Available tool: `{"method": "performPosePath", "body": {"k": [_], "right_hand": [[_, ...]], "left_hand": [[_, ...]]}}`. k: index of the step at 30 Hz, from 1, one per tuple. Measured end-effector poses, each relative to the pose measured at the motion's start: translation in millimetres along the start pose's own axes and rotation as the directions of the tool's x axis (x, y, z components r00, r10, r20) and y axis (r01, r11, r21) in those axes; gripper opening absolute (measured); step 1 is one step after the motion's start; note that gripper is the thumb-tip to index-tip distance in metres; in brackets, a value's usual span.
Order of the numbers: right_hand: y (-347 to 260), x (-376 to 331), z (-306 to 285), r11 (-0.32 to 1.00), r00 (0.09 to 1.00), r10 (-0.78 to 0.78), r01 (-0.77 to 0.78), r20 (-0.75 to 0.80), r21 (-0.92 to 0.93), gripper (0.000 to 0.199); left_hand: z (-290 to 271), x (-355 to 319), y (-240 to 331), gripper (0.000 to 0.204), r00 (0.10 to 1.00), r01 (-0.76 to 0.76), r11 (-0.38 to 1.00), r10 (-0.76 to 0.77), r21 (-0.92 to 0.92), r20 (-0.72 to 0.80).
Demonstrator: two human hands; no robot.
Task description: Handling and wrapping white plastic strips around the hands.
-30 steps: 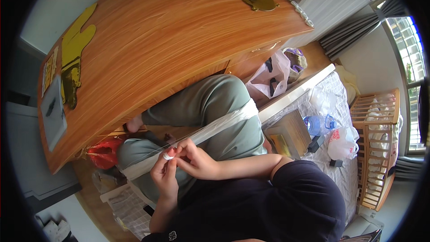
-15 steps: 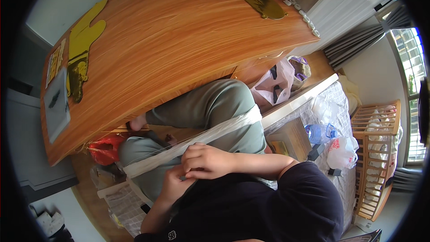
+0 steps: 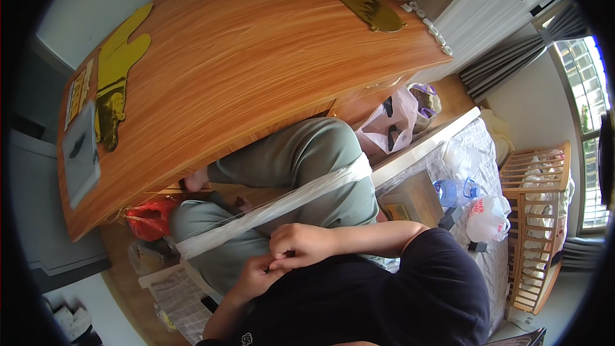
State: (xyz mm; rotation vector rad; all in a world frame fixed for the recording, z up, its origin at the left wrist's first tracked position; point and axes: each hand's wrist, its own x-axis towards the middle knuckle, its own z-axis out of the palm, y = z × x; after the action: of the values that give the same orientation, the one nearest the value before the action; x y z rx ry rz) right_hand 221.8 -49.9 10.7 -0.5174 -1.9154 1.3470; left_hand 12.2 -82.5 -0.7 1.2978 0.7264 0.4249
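Observation:
My right hand (image 3: 303,244) is closed, its fingers curled down over the fingertips of my left hand (image 3: 259,274). The left fingers are pinched together too. Whatever lies between them is hidden or too small to make out. Both hands are near my lap, just in front of my dark shirt. A flat band of white strands (image 3: 275,207), like a skein of thread, stretches between my bent knees in green trousers (image 3: 304,147). A thin strand shows beside the band near my left knee.
Beyond my knees stands a wooden table (image 3: 250,57) with gold glove-shaped pieces (image 3: 122,51) and a clear plastic case (image 3: 80,150). To the right are a pink bag (image 3: 392,122), a wooden box (image 3: 416,198), a blue bottle (image 3: 456,192) and a cot (image 3: 535,218). A red bag (image 3: 150,218) lies left.
Both hands have shifted slightly closer to my body and to the right, still together. The band stays across my knees.

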Motion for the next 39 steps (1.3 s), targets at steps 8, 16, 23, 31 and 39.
{"method": "performPosePath", "body": {"k": [8, 16, 23, 31, 39], "right_hand": [[-9, -1, -3, 0.990, 0.976, 0.087, -0.061, -0.202, 0.129, 0.017], [-3, -17, -29, 0.942, 0.970, 0.242, -0.238, 0.014, 0.237, 0.016], [-38, -18, -119, 0.923, 0.884, 0.309, -0.367, -0.350, -0.113, 0.013], [-72, -86, -445, 0.358, 0.489, -0.174, -0.777, -0.855, -0.518, 0.028], [-44, -68, -510, 0.338, 0.290, 0.036, -0.904, -0.956, -0.262, 0.026]], "left_hand": [[13, 4, -15, 0.023, 0.963, -0.112, 0.916, 0.004, -0.385, -0.271], [-6, 11, -17, 0.036, 0.973, -0.062, 0.910, -0.036, -0.410, -0.226], [10, 32, 8, 0.053, 0.918, -0.278, 0.907, 0.154, -0.317, -0.364], [-8, 32, 3, 0.033, 0.919, -0.127, 0.973, 0.042, -0.195, -0.392], [-11, 26, -4, 0.025, 0.910, -0.058, 0.986, -0.012, -0.154, -0.415]]}}
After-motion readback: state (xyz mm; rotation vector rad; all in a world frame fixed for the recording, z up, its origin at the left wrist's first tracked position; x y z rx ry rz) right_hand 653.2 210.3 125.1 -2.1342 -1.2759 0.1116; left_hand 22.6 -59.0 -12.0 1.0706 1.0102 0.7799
